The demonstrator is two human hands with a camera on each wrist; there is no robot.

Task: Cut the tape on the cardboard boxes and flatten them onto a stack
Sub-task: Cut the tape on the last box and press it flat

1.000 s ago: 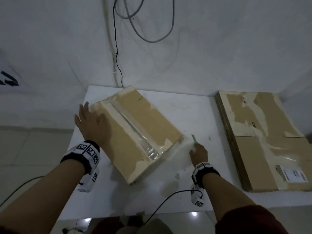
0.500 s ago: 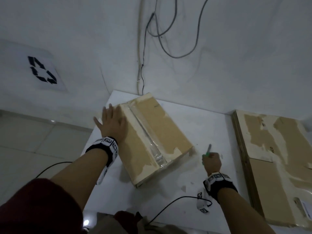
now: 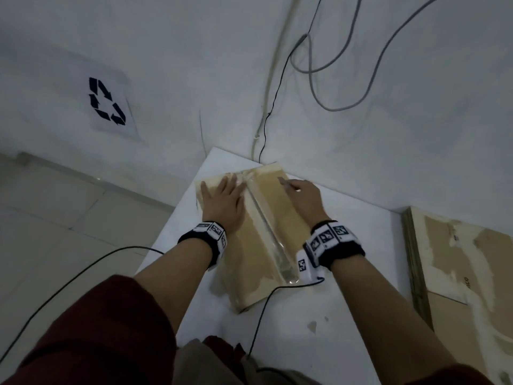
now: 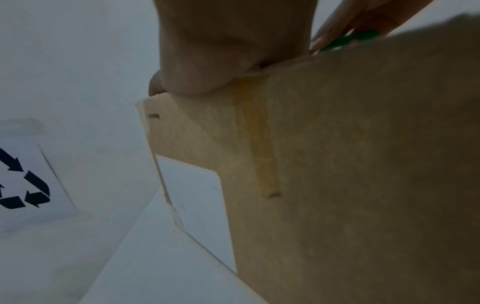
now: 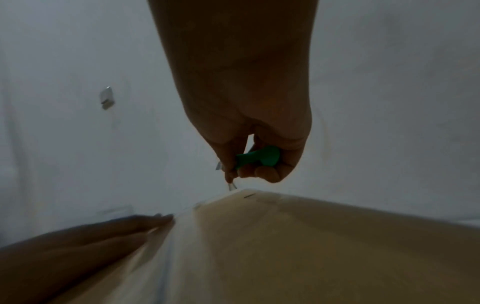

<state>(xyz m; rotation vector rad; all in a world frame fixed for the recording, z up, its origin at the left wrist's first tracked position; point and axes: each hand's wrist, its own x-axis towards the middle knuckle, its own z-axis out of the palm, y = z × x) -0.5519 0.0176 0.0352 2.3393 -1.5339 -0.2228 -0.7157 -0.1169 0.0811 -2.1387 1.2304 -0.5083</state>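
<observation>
Tape (image 3: 266, 218) runs the long way down the middle of one closed box (image 3: 280, 215) near the bench's (image 3: 347, 315) far left corner, just left of the right hand (image 3: 304, 195), whose fingers grip one green cutter (image 5: 257, 157) at the far end. Left hand (image 3: 224, 201) presses flat, fingers straight. One flattened stack (image 3: 458, 273) lies at the right edge.

I see a white table (image 3: 341, 323) against a white wall (image 3: 194, 51). A recycling sign (image 3: 107, 102) hangs on the wall to the left, grey cables (image 3: 313, 70) dangle above the table, and pale floor tiles (image 3: 69, 218) lie left.
</observation>
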